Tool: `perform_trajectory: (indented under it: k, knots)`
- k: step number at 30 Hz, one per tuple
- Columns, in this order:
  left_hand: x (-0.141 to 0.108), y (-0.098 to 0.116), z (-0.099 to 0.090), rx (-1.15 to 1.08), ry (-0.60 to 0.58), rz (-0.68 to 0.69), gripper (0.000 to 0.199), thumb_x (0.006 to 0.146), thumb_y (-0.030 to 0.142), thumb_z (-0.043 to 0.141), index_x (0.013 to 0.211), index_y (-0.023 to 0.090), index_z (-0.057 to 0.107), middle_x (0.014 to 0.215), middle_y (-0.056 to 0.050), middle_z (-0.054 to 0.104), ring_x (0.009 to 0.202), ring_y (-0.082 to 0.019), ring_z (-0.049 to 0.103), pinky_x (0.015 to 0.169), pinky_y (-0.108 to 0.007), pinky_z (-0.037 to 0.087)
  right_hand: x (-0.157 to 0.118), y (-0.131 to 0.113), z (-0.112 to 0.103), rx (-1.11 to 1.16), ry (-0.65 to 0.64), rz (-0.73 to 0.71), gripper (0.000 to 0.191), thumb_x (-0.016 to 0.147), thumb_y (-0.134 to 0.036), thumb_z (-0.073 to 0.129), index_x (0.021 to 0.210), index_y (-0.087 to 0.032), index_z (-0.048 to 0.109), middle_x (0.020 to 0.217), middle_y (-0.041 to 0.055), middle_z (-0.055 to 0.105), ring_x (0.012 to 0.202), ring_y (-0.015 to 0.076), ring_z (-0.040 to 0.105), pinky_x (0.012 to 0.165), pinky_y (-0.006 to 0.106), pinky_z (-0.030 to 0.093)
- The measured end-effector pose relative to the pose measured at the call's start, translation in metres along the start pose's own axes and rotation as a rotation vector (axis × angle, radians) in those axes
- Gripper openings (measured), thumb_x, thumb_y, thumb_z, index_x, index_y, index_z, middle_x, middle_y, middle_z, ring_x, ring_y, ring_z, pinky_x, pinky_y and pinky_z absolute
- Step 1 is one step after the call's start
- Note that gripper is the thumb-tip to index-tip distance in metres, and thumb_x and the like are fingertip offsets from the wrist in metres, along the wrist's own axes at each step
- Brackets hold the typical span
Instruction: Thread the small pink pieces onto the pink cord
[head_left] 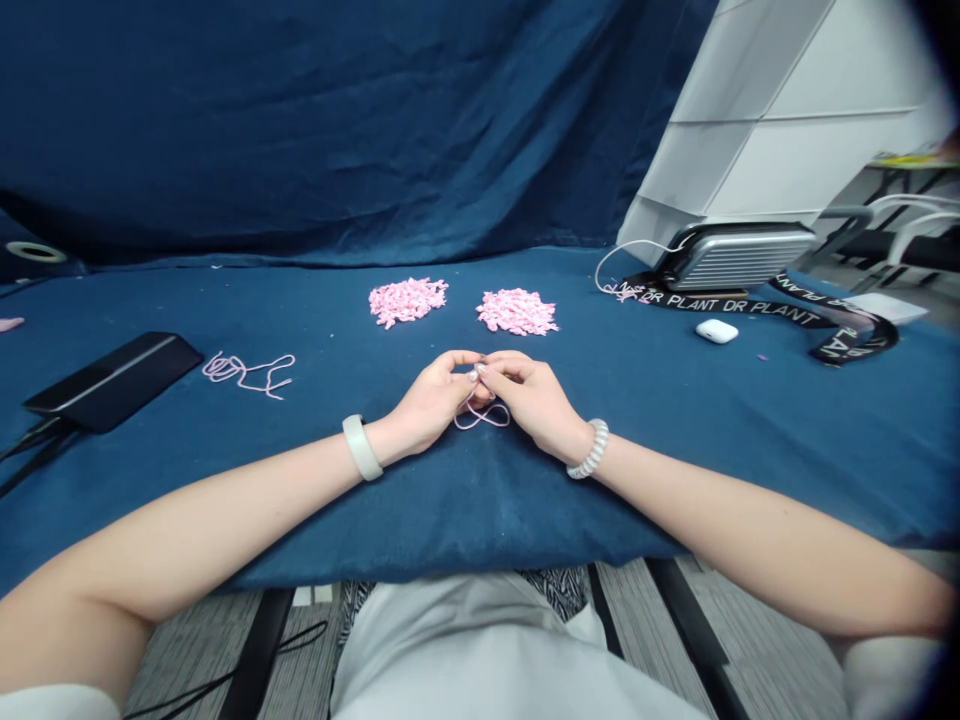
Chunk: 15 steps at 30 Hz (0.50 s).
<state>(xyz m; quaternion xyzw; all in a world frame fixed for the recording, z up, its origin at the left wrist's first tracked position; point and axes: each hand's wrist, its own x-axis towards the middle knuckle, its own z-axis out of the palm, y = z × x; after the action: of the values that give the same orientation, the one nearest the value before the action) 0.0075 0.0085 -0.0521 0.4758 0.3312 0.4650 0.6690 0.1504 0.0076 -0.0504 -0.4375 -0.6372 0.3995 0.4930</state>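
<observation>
One black phone (112,382) lies at the far left of the blue cloth (750,460), and a loose length of pink cord (247,372) sits in loops just right of it. Further along are two heaps of small crinkled pink pieces, the left heap (408,302) and the right heap (517,312). Just below them, the left hand (429,405), with a white band (362,447) on its wrist, and the right hand (534,402), with a coiled bead bracelet (592,448), meet in a narrow pinch. Together they hold a thin pink loop (481,417), which hangs from the fingertips just above the cloth. Further right are a white earbud case (716,331), a black printed strap (750,310) and a silver case (739,257). A loosened pinch could let the thin loop slip free, and a careless forward reach could scatter the nearby heaps.
</observation>
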Motion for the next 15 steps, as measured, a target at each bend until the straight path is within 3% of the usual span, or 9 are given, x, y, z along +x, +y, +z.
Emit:
perform_trajectory:
  k: [6,15]
  knots:
    - [-0.0014,0.0006,0.0014,0.046,0.007,0.008,0.035,0.077,0.026,0.065,0.104,0.014,0.046,0.064,0.001,0.061,0.062,-0.009,0.058,0.07,-0.025,0.045,0.0022,0.0008,0.0021,0.062,0.001,0.068,0.022,0.078,-0.031,0.057,0.063,-0.017,0.062,0.082,0.0046,0.062,0.081,0.0161,0.057,0.079,0.032,0.044]
    - [-0.0015,0.0001,0.001,0.053,0.022,0.032,0.039,0.077,0.023,0.065,0.108,0.014,0.044,0.063,0.001,0.063,0.062,-0.009,0.059,0.068,-0.024,0.045,-0.0003,-0.002,0.004,0.116,-0.062,0.061,0.031,0.079,-0.037,0.056,0.057,-0.016,0.059,0.075,0.0038,0.058,0.073,0.0137,0.054,0.074,0.029,0.044]
